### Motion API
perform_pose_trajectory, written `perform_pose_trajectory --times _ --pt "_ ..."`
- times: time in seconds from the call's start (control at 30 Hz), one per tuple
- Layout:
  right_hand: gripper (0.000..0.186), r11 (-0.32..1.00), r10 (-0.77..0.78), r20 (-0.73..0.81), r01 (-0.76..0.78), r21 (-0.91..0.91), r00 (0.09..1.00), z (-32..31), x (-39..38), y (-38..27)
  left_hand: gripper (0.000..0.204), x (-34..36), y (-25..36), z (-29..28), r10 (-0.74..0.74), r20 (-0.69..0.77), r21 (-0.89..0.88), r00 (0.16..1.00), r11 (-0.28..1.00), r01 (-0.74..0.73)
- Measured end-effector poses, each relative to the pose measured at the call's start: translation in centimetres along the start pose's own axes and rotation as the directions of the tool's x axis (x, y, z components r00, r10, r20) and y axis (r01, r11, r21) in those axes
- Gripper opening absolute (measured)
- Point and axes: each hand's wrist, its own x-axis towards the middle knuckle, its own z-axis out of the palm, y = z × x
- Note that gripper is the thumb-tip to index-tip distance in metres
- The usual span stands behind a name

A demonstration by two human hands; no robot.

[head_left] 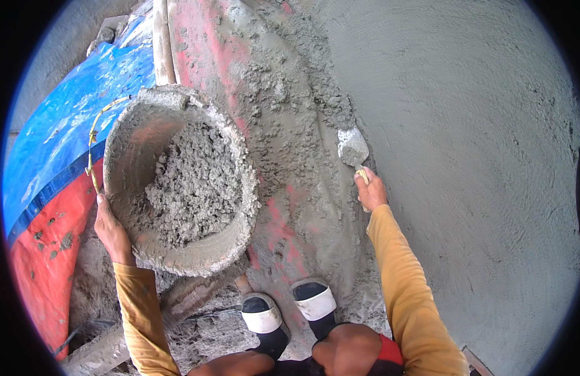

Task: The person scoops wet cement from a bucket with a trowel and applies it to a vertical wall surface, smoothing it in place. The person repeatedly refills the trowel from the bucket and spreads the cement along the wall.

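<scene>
My left hand (113, 230) grips the lower left side of a round bucket (233, 241) crusted with cement, its fingers partly hidden by the wall. The bucket tilts so that its mouth faces me, and grey wet mortar (196, 188) fills part of it. A yellow rope handle (93, 141) hangs at its left rim, just above that hand. On the right, my right hand (370, 190) is closed around the handle of a trowel (353, 148). The mortar-smeared blade points away from me and touches the edge of the rough mortar strip (284, 106).
A smooth grey plastered surface (465, 156) spreads along the right side. Blue tarp (70, 106) and red-orange tarp (48, 263) lie at the left. A wooden pole (163, 44) stands behind the bucket. My feet in white-strapped sandals (316, 304) are at the bottom middle, beside pink-stained ground.
</scene>
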Motion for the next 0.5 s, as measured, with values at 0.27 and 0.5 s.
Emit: perform_pose_trajectory --times 0.27,0.5 --pt "0.050 0.985 -0.009 0.055 0.000 0.171 0.998 2.6 6.8 -5.0 0.048 0.1 0.1 -0.3 -0.012 -0.020 0.071 1.000 0.997 0.013" --pt "0.056 0.971 -0.040 -0.002 0.040 0.236 0.999 4.4 7.3 -5.8 0.050 0.2 0.3 0.4 -0.022 -0.030 0.091 0.999 0.996 0.025"
